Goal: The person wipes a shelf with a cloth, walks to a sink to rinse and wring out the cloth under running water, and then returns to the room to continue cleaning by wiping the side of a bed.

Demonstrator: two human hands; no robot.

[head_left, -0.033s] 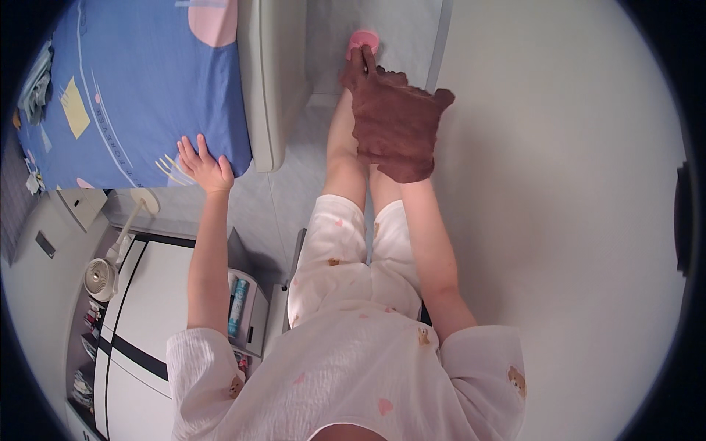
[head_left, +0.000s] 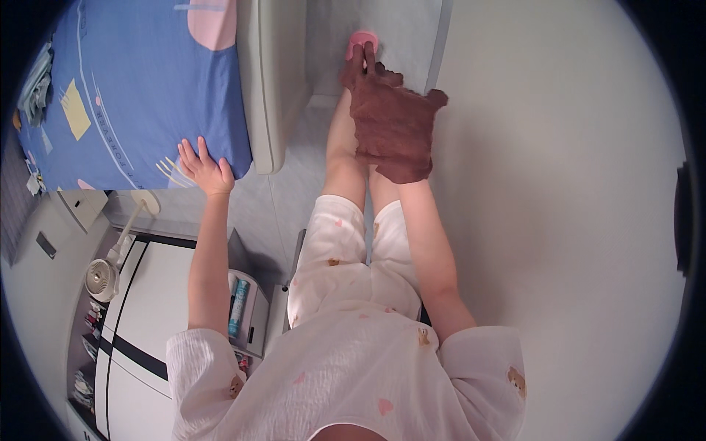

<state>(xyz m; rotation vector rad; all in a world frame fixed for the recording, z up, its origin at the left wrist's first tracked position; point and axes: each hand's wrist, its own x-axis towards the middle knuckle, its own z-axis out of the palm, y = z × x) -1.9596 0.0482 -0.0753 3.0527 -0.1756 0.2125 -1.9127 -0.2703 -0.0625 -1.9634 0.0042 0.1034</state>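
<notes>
My left hand [head_left: 205,169] lies flat, fingers spread, on the blue patterned bed sheet [head_left: 158,88] near the mattress corner. A wrinkled dark brown cloth [head_left: 393,128] with ragged edges covers my right hand, hiding its fingers and palm; only the bare wrist shows below it. Narrow strips of the cloth reach up toward a pink slipper [head_left: 363,37] on my foot. The cloth hangs in front of my lower legs. Whether the right hand grips it or sits inside it cannot be seen.
A pale bed frame [head_left: 266,88] runs beside my legs. At the lower left are a white fan [head_left: 101,279], a white cabinet with black stripes [head_left: 143,316] and a small grey rack [head_left: 254,316] holding a blue cylinder. A plain pale wall [head_left: 566,220] fills the right side.
The brown cloth and my right hand have shifted slightly to the left. My left hand stays in nearly the same place on the sheet.
</notes>
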